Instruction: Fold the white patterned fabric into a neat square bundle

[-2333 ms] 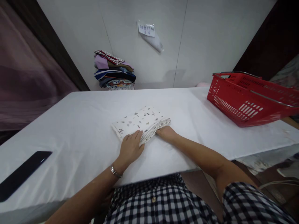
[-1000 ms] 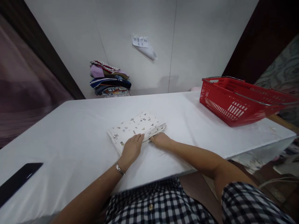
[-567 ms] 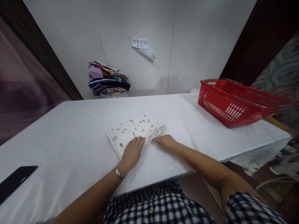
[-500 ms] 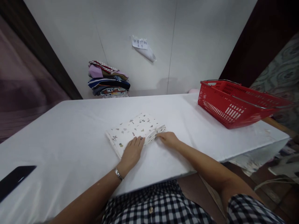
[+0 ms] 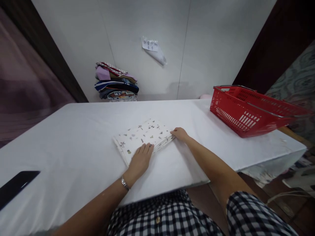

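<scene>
- Head view: looking down on a white-covered table (image 5: pixel 88 137) and, around its middle, on a folded white cloth (image 5: pixel 145 131) with small scattered prints, lying flat at a slant.
- Resting on its near edge with the left hand (image 5: pixel 140 160): palm down, fingers stretched out side by side, flat on top rather than gripping. Covering a stretch of that edge, and keeping the thumb out of sight.
- Over to the right corner, touching it with the right hand (image 5: pixel 181 133): fingers curled in, tips right at the layers. Hiding the underside there, so cannot tell: closed pinch or light touch.
- Showing stacked layers between both hands, too tight to count.
- Well apart at left, cut off by the side of the view: a dark flat object (image 5: pixel 17 185).
- Away at right, on the table: a red basket (image 5: pixel 230 113), blurring toward its far end, hiding most of its inside.
- Beyond the far edge, by the wall: a stack of folded clothes (image 5: pixel 116 82), hard to make out at its base.
- Higher up: a paper sign (image 5: pixel 150 45), curling below, bearing writing hard to read.
- Closest in: a checked shirt (image 5: pixel 157 226), cut off at the bottom.
</scene>
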`<state>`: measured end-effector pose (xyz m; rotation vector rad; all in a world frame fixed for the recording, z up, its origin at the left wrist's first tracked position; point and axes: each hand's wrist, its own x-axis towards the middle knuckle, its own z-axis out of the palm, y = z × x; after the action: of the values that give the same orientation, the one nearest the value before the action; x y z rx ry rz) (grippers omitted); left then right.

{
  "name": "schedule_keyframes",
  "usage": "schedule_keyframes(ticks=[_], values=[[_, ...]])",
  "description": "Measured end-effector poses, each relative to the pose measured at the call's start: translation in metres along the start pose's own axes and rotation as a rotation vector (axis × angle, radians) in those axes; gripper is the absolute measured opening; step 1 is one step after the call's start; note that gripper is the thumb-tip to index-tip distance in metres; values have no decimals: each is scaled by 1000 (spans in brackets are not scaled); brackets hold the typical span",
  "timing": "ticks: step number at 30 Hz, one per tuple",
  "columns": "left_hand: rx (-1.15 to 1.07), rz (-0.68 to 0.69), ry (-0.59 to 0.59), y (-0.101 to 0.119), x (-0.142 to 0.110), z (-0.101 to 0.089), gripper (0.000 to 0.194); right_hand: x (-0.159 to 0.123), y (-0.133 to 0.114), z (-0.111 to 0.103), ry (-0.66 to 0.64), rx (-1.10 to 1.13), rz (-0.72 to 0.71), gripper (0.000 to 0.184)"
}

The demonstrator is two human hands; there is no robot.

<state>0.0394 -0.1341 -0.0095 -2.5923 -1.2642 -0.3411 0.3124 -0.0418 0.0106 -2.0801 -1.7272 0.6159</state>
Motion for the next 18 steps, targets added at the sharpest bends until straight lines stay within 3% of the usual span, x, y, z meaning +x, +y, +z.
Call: schedule_keyframes(ticks=[5,12,15,18], values=[[-39,-3,22,-6,-13,-4,51,-1,0,-1,-14,-44,3,30],[-159,-14,19,-29,-60,-23,45,-2,-7,-7,-103,-104,-22,30],[-255,-147,55,-46,-70,-29,38,-1,-12,-10,-127,-123,-22,28],[-359,-445,143,-69,-62,-30,38,5,-19,-11,-139,-127,-14,28]])
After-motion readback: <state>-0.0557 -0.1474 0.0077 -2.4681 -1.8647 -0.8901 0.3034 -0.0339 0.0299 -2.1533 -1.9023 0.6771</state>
